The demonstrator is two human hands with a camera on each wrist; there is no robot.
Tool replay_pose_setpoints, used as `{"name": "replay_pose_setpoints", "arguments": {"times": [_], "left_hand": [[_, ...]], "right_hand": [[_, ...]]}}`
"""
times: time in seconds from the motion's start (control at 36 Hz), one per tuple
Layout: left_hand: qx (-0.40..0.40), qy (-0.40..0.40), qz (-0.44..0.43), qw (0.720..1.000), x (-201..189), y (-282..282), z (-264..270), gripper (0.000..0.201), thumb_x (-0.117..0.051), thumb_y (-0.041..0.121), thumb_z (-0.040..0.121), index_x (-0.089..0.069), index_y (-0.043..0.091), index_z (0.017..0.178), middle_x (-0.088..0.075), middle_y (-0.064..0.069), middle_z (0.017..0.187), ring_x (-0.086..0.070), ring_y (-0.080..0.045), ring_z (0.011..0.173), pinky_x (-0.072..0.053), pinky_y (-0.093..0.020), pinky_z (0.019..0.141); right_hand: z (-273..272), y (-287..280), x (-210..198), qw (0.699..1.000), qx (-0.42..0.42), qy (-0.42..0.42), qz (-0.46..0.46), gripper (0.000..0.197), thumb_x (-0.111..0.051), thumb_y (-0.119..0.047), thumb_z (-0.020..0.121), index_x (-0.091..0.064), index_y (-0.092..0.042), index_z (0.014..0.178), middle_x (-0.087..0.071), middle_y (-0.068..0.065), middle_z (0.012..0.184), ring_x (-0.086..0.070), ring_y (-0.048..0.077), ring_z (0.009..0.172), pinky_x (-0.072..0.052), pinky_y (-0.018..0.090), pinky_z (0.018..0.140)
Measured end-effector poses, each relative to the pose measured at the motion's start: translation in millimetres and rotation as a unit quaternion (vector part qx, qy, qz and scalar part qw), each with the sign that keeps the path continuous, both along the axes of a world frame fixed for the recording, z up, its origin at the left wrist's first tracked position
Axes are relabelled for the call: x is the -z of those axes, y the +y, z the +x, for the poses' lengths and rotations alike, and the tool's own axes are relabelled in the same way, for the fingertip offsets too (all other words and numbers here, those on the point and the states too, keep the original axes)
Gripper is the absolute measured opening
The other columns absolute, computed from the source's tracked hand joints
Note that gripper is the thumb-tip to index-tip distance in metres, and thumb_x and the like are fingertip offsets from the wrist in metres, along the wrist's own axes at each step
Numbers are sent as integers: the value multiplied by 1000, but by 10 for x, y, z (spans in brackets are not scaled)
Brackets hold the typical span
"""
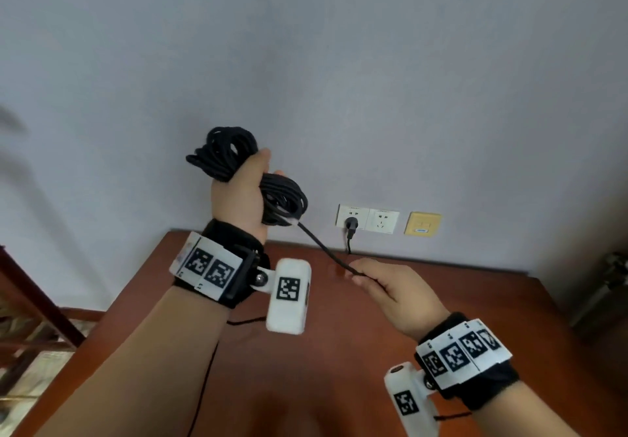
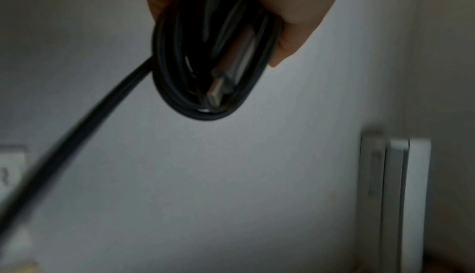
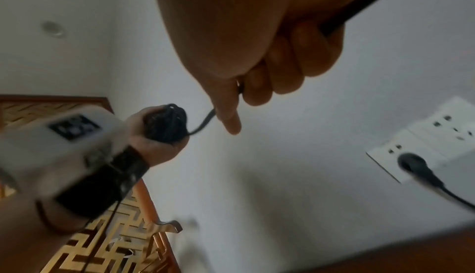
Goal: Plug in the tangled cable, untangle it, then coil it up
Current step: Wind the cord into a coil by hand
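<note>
Left hand (image 1: 239, 195) grips coiled cable (image 1: 224, 154); right hand (image 1: 390, 287) pinches its strand

Black wristbands (image 1: 234, 246), checkered white marker tags (image 1: 458, 351), white wrist cameras (image 1: 289, 295).
</note>
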State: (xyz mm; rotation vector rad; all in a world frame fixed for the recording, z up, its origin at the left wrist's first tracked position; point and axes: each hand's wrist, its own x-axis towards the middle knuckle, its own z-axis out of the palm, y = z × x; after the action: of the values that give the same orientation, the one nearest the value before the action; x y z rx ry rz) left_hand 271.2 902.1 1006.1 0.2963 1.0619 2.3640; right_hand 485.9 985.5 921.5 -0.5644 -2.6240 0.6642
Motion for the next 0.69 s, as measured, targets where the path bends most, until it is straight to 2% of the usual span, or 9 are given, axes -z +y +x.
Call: {"name": "replay_pose_setpoints", "arguments": {"times": [0.06,0.14,0.22,0.31,0.44,0.5,0.56,0.61,0.69], "left_hand": [[-26,126,-103,986,54,-28,63,8,-70,10,83,-64,11,79,-64,3,62,-65,-14,58,-56,-31,63],[-37,296,-206,932,161,-55,108,10,-71,14,82,-64,9,77,-65,2,65,-63,-6,59,-52,-23,60],[-8,380,-241,893,271,-60,161,11,-69,14,82,-60,12,77,-61,5,67,-58,-1,59,-44,-14,55],[59,434,-251,863,356,-61,273,18,-73,19,81,-62,23,94,-61,20,82,-56,9,76,-43,-10,70],[182,449,-235,843,415,-62,450,18,-78,32,76,-63,25,84,-64,21,71,-59,10,70,-42,-7,67],[214,434,-205,851,404,-80,513,18,-75,30,79,-66,15,81,-62,15,67,-58,4,64,-45,-11,65],[248,409,-163,863,409,-93,565,43,-79,40,72,-63,1,83,-60,4,68,-57,-2,62,-47,-14,64],[302,374,-154,863,394,-104,605,48,-79,52,59,-67,10,81,-62,3,63,-61,-8,58,-50,-21,60],[384,389,-152,824,347,-112,662,20,-82,38,57,-68,29,68,-62,7,63,-60,-10,62,-49,-25,62]], "right_hand": [[23,-17,-120,996,-20,-31,76,28,-36,-43,95,-58,-35,110,-63,-17,88,-59,2,82,-50,33,73],[76,-13,-311,988,-50,-33,145,30,-36,-39,94,-58,-37,114,-60,-15,82,-57,5,74,-48,30,61],[123,1,-475,980,-91,-34,173,29,-41,-34,95,-59,-36,117,-56,-16,80,-53,3,68,-35,15,52],[114,-11,-572,974,-122,-39,187,27,-41,-34,96,-60,-35,115,-46,-16,76,-43,2,65,-21,5,54],[73,-57,-600,977,-109,16,182,24,-43,-42,96,-63,-35,105,-44,-14,71,-41,1,63,-38,21,51],[62,-84,-593,981,-79,60,164,25,-46,-47,93,-65,-32,97,-54,-11,71,-50,4,63,-46,29,54],[45,-123,-596,987,-28,105,119,23,-52,-53,86,-57,-30,85,-54,-11,65,-49,5,58,-45,31,54],[36,-144,-613,988,35,129,76,33,-61,-57,76,-39,-31,78,-43,-11,57,-41,8,51,-39,29,50],[39,-139,-657,987,84,135,10,50,-78,-47,64,-34,-28,77,-39,-10,57,-35,9,51,-36,30,50]]}}
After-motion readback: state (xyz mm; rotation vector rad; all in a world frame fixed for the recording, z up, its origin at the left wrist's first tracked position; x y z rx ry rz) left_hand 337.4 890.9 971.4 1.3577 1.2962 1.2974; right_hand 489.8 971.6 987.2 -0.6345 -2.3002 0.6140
